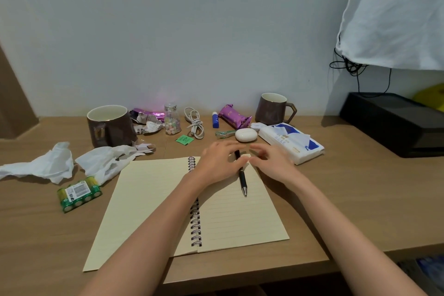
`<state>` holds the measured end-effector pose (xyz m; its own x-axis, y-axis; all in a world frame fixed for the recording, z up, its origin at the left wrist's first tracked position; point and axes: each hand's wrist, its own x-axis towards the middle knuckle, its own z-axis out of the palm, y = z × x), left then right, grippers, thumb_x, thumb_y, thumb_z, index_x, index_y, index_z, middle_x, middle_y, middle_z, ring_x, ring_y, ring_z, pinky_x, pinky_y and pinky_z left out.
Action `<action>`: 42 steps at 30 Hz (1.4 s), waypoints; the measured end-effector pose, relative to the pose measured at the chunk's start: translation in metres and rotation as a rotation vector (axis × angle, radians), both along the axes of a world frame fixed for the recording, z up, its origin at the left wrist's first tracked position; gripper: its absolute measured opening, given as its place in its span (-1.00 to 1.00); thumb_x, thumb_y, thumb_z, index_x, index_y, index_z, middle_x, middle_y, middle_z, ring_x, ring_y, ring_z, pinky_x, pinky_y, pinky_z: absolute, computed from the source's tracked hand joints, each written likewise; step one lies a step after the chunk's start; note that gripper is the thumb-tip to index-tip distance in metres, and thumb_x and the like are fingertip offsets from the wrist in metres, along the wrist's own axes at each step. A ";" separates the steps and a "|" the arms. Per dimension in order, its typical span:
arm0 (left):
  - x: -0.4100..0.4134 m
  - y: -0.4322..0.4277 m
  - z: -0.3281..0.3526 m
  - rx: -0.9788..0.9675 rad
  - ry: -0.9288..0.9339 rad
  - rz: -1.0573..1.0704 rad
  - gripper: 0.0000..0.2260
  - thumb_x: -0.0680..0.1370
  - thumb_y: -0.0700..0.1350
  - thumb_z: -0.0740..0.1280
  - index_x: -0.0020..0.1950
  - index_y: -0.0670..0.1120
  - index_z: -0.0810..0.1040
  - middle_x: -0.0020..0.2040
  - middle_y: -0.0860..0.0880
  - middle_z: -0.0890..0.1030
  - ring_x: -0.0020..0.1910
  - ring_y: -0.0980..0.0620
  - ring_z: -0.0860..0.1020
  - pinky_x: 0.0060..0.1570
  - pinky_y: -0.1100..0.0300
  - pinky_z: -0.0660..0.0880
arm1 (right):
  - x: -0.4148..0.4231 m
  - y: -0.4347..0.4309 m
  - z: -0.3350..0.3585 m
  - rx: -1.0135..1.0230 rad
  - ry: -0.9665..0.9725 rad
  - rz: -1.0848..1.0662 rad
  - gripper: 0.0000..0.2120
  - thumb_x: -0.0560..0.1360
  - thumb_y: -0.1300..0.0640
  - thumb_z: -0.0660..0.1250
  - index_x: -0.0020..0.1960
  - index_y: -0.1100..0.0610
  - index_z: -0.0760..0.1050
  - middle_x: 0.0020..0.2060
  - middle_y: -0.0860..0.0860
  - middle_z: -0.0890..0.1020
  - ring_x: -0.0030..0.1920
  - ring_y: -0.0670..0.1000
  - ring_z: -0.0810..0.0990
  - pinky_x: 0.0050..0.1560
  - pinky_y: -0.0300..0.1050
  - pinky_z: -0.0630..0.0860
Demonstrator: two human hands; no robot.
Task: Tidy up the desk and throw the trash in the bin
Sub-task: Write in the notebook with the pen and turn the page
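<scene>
Hovering above the open spiral notebook (153, 199), left hand (219, 163) and right hand (274, 163) slightly apart, loose-fingered, holding nothing, black pen (242, 176) lying between them

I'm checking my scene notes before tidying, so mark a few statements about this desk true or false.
1. The notebook lies open. True.
2. The pen lies on the left page. False: the pen lies on the right page.
3. Two mugs stand on the desk. True: the left mug and the right mug.
4. The battery pack sits right of the notebook. False: the battery pack lies left of it.
</scene>
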<state>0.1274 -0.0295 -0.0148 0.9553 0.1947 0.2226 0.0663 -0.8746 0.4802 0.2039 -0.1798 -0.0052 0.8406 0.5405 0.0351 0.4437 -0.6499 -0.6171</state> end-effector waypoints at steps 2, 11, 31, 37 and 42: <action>-0.001 0.001 0.002 0.039 0.017 -0.005 -0.63 0.55 0.21 0.17 0.32 0.17 0.45 0.41 0.10 0.41 0.41 0.02 0.28 0.36 -0.07 0.26 | 0.001 0.003 -0.005 -0.049 -0.070 0.019 -0.69 0.52 -0.13 0.25 0.26 -0.25 0.47 0.24 -0.05 0.46 0.32 0.02 0.35 0.30 0.12 0.31; 0.004 -0.003 0.013 0.193 0.113 0.053 -0.65 0.48 0.24 0.18 0.10 0.03 0.44 0.22 0.00 0.46 0.21 -0.02 0.36 0.13 0.03 0.32 | -0.001 0.000 -0.015 -0.062 -0.238 0.022 -0.72 0.55 -0.11 0.24 0.24 -0.19 0.51 0.15 -0.06 0.43 0.23 -0.03 0.34 0.21 0.00 0.31; -0.004 0.008 0.015 0.102 0.297 0.045 -0.21 0.36 0.43 0.26 0.49 0.12 0.19 0.49 0.01 0.25 0.44 -0.08 0.18 0.35 -0.10 0.17 | -0.003 0.001 -0.011 -0.046 -0.196 0.055 -0.70 0.55 -0.11 0.22 0.25 -0.11 0.50 0.17 -0.05 0.44 0.26 -0.02 0.32 0.21 -0.01 0.23; -0.014 0.013 0.010 0.057 0.255 0.027 -0.19 0.30 0.42 0.26 0.48 0.10 0.23 0.47 0.02 0.30 0.44 -0.05 0.21 0.38 -0.06 0.22 | -0.007 -0.002 0.008 0.181 0.148 0.076 -0.80 0.53 -0.05 0.30 0.09 0.02 0.43 0.06 -0.01 0.57 0.08 -0.05 0.52 0.10 -0.06 0.48; -0.017 0.014 0.010 -0.005 0.216 0.021 -0.35 0.39 0.29 0.35 0.41 0.10 0.33 0.36 0.02 0.34 0.34 -0.01 0.25 0.28 0.03 0.28 | -0.013 -0.009 0.016 0.101 0.279 0.133 -0.60 0.49 -0.03 0.37 0.27 -0.04 0.34 -0.03 -0.02 0.65 -0.01 -0.07 0.59 0.00 -0.12 0.48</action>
<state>0.1103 -0.0154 -0.0046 0.9764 0.2156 0.0124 0.1862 -0.8695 0.4575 0.1906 -0.1889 0.0111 0.7473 0.6520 -0.1281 0.3252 -0.5270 -0.7852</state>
